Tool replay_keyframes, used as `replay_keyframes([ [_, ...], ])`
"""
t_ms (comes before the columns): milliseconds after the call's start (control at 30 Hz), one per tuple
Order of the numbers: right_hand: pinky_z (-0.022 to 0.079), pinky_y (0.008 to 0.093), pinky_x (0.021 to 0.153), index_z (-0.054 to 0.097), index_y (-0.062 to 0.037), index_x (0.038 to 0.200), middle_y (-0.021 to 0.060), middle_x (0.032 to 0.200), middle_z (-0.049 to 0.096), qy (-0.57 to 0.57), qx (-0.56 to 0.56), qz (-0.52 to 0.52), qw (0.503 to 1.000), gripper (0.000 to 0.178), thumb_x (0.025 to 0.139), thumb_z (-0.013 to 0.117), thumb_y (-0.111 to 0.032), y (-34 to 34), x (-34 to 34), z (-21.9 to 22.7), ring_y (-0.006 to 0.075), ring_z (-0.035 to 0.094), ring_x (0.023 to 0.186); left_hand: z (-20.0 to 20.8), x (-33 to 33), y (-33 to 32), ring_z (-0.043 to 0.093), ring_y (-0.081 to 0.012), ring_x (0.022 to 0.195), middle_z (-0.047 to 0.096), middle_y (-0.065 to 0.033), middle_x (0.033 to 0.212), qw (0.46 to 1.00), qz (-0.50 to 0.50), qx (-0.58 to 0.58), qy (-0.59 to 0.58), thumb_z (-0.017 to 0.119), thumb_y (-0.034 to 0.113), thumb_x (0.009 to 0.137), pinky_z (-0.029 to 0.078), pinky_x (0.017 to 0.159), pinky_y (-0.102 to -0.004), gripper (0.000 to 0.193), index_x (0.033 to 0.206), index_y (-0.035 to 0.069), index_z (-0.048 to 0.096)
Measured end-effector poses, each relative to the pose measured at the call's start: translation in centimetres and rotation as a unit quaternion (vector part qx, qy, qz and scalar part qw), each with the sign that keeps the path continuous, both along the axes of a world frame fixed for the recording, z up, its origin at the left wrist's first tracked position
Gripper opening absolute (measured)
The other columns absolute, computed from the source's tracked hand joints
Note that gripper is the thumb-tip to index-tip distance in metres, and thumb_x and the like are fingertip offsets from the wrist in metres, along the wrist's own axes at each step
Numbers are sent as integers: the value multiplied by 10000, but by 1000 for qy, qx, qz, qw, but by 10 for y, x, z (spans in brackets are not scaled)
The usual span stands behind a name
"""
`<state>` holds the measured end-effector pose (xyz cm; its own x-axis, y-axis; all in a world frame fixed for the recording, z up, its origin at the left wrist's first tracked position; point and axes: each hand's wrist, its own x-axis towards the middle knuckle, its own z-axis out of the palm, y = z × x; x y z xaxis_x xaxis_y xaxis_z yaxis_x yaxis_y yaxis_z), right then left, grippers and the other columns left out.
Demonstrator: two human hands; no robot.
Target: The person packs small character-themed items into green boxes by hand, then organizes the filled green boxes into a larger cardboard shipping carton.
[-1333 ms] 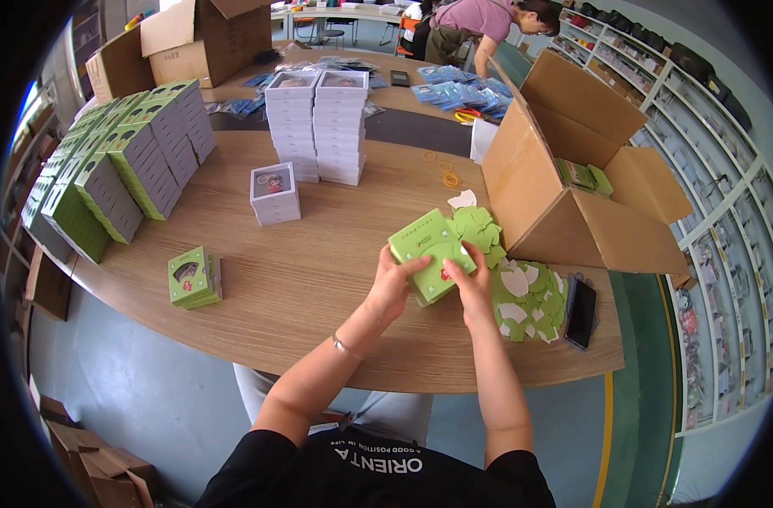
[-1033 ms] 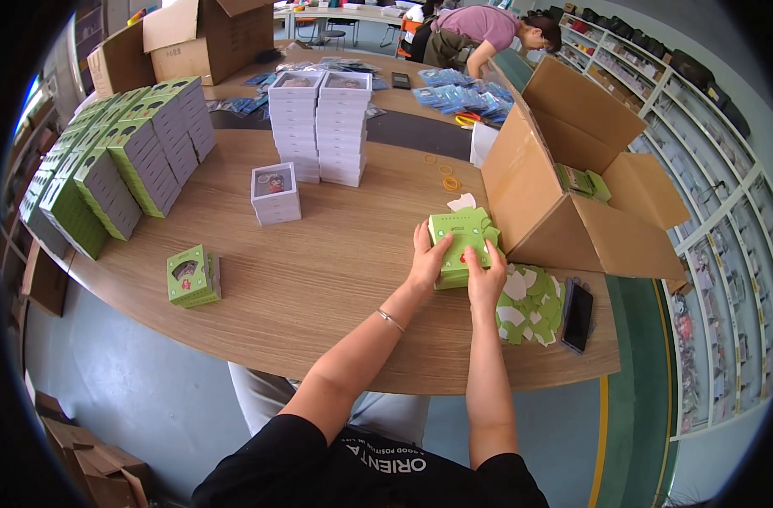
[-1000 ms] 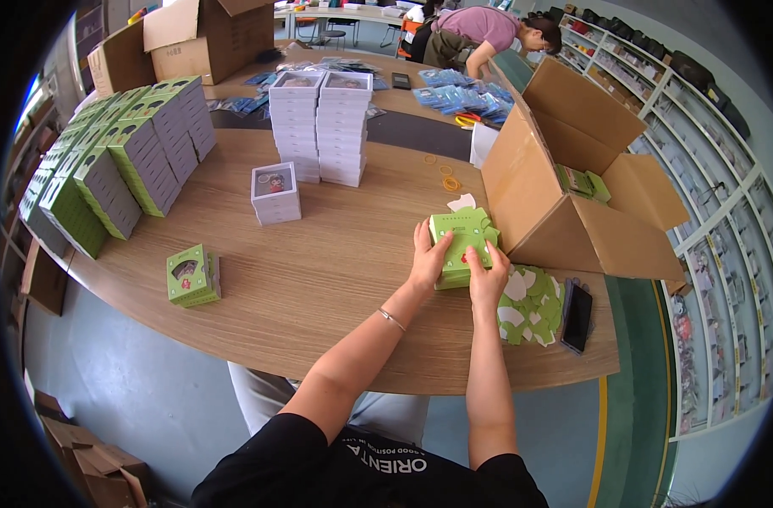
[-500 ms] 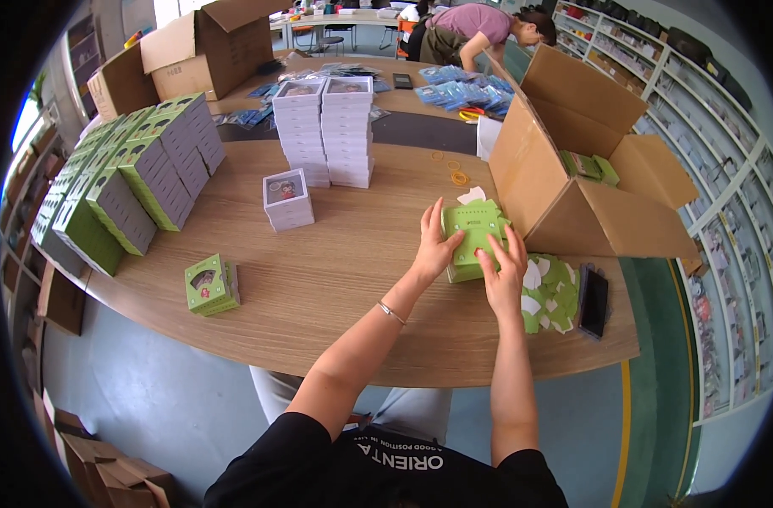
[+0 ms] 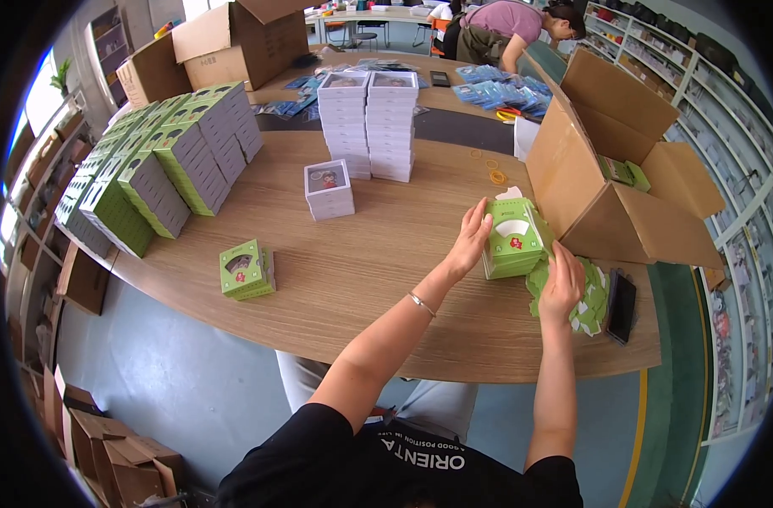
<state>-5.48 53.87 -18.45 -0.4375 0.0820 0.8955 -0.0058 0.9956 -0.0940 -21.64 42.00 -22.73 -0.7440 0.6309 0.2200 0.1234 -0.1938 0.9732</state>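
A stack of flat green printed card sleeves (image 5: pixel 513 264) lies on the table in front of me, toward the right. The top one shows a pale fan-shaped window and a small red figure. My left hand (image 5: pixel 471 243) rests along the stack's left side, its fingers stretched out against the edge. At the stack's right edge is my right hand (image 5: pixel 564 286), fingers closed together; what they pinch is hidden. Beneath and beside that hand spreads a pile of green and white card scraps (image 5: pixel 591 306).
A black phone (image 5: pixel 621 306) lies right of the scraps, with an open carton (image 5: pixel 572 182) behind. To the left are a green windowed box (image 5: pixel 247 271), a white box (image 5: pixel 330 199), white box stacks (image 5: pixel 390 135) and rows of green boxes (image 5: pixel 170 173). Someone bends over the far table.
My right hand has moved off the stack's top to its right edge, and its fingers have closed. A pale window now shows on the top sleeve. The whole view has shifted slightly.
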Motion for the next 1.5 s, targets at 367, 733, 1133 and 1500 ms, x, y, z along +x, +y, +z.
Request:
replay_keyframes([
  [367, 481, 329, 904, 562, -23, 1141, 85, 1098, 656, 300, -666, 126, 671, 271, 1015, 491, -252, 16, -36, -30, 197, 624, 992, 17, 19, 7, 311, -274, 1363, 352, -149, 1445, 967, 6, 67, -247, 567, 252, 946, 282, 1113, -423, 726, 1496, 174, 100],
  [733, 500, 422, 790, 424, -71, 1253, 116, 1095, 581, 80, -843, 189, 498, 345, 1015, 464, -318, -11, -74, -78, 236, 588, 913, 10, -18, -11, 591, -216, 1034, 562, -115, 1150, 969, 55, 87, -222, 560, -6, 859, 548, 812, -376, 572, 1348, 151, 307],
  [1133, 490, 336, 704, 604, 38, 932, 124, 920, 665, 152, -339, 43, 927, 117, 926, 609, -79, -43, -46, -27, 188, 619, 808, -6, -28, -13, 506, -247, 1212, 498, -154, 1324, 947, 318, 29, 21, 618, 179, 916, 410, 1023, -372, 683, 1473, 42, 247],
  [1500, 242, 520, 1129, 350, -131, 1456, 210, 1532, 182, -314, -139, 170, 924, 1060, 559, 901, -249, -135, 13, -14, 367, 275, 1390, -8, 71, -152, 609, -183, 1056, 616, -103, 1161, 964, -34, 58, -257, 535, 4, 922, 523, 861, -305, 400, 1316, 3, 471],
])
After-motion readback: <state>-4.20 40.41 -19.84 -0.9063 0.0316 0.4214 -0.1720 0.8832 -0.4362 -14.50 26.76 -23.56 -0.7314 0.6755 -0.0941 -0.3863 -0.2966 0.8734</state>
